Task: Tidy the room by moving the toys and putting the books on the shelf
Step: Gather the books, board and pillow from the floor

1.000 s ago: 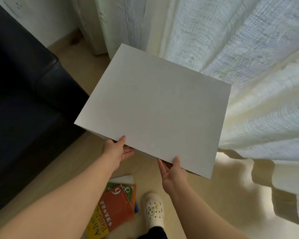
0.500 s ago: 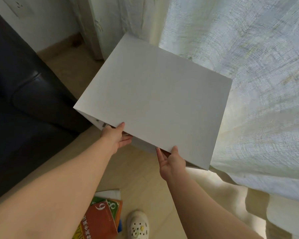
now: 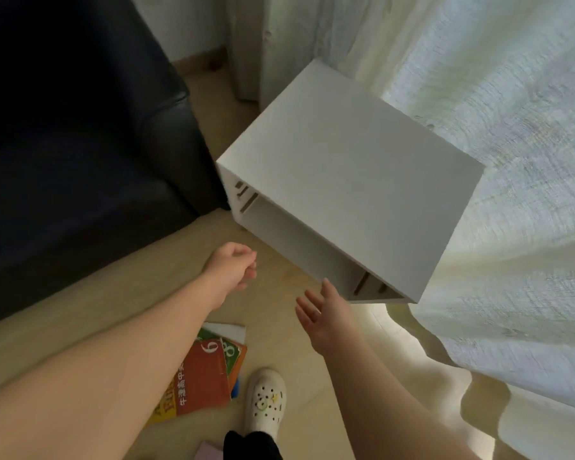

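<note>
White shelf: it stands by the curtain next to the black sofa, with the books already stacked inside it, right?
Not quite. The head view shows the white shelf by the curtain next to the black sofa, but the books are not inside it. They lie on the floor near the white shoe.

Daylight enters from the right through the sheer curtain (image 3: 518, 200), which glows bright and is nearly washed out. The sofa (image 3: 67, 154) at left is dim, its detail lost in shadow. The shelf (image 3: 352, 180) top is evenly lit, its open side shaded. Curtain weave is smeared by blur. Edges bend, wide-angle.
</note>
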Demonstrator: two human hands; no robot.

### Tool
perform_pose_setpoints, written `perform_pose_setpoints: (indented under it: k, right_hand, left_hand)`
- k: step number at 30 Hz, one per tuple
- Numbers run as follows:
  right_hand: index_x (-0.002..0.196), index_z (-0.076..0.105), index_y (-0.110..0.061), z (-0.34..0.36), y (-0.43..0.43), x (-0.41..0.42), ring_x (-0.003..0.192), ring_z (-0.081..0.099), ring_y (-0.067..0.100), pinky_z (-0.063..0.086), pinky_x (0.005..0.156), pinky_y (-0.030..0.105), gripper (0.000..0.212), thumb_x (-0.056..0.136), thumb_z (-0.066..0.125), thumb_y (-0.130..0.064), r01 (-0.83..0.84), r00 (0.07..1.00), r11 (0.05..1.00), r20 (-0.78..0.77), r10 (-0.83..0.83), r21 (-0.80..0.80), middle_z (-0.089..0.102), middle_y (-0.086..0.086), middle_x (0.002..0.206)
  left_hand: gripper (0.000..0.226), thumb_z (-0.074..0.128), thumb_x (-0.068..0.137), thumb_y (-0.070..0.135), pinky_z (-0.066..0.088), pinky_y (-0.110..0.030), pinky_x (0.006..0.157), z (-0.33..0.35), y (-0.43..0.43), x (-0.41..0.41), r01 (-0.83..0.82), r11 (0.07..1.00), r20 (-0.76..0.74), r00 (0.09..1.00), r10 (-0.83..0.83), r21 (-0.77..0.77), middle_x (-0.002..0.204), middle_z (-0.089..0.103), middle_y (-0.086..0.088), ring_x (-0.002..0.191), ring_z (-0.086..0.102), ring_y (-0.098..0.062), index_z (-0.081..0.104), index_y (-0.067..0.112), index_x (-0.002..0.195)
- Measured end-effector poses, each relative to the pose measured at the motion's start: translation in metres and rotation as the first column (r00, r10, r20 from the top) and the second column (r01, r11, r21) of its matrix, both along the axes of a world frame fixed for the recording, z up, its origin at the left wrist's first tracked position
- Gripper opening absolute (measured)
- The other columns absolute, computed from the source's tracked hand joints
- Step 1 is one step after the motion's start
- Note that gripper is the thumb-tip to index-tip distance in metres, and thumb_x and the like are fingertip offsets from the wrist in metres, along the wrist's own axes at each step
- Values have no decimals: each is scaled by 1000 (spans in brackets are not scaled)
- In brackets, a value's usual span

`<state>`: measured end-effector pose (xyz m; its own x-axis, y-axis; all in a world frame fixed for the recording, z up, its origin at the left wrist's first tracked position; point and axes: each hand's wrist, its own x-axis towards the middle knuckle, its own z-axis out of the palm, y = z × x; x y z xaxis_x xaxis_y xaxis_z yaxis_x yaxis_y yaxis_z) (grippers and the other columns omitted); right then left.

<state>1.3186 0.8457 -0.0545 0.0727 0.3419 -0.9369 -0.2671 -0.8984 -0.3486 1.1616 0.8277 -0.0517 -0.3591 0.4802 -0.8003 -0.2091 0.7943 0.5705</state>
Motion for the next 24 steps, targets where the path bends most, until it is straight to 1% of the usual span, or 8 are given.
perform_pose_setpoints:
  k: [4,8,10,12,14,18,20,24]
  right_hand:
    - [121,48,-6,15,-69,-25,85,59,23,51,76,33,31,96,50,-24,-156,987,988,31,157,-16,57,11,105]
    - [98,50,-6,24,-147,-56,68,55,20,46,61,29,12,95,50,-18,-269,962,963,47,269,-17,57,9,89]
    - [88,50,-9,23,-189,-72,64,53,20,43,57,28,11,95,50,-17,-329,941,944,65,331,-34,57,8,83]
    - [86,51,-12,24,-228,-89,61,52,19,40,54,26,10,95,51,-17,-388,920,921,46,389,-46,58,8,79]
    - [84,52,-14,27,-258,-103,59,51,17,40,52,25,11,95,51,-17,-439,896,896,35,442,-65,57,6,75]
    - [82,52,-14,38,-302,-120,62,53,16,44,55,26,13,95,50,-19,-605,790,792,71,610,-82,57,4,75]
    - [82,51,-15,39,-315,-124,63,53,16,44,56,26,14,95,49,-19,-676,727,733,89,681,-84,56,4,77]
    - [80,50,-18,37,-333,-136,63,52,16,43,55,25,15,95,48,-19,-807,570,585,151,807,-79,55,3,79]
  left_hand:
    - [7,50,95,17,48,-29,70,14,-80,-26,-22,1000,-35,999,21,-16,90,63,-1,81,62,-15,56,20,98]
    - [7,50,95,16,45,-27,62,18,-167,-54,-41,999,-78,996,40,-17,84,63,-1,74,61,-15,56,18,97]
    - [6,49,95,16,45,-26,61,21,-210,-69,-46,999,-107,993,42,-28,83,63,-1,70,60,-14,55,18,94]
    - [6,49,95,17,43,-24,58,22,-253,-83,-66,997,-130,990,61,-38,83,62,-1,65,58,-12,55,18,94]
    - [5,51,94,18,41,-23,56,19,-291,-94,-87,994,-152,985,76,-68,78,62,1,65,59,-14,55,19,92]
    - [15,52,93,20,37,-22,55,19,-354,-102,-160,980,-163,977,140,-115,70,60,4,67,60,-17,52,24,79]
    - [15,54,92,20,38,-23,56,18,-376,-103,-202,971,-164,970,180,-127,70,60,3,71,62,-20,52,25,77]
    - [11,55,90,21,38,-27,65,12,-418,-99,-306,942,-154,946,284,-141,72,63,-2,83,64,-24,54,24,80]
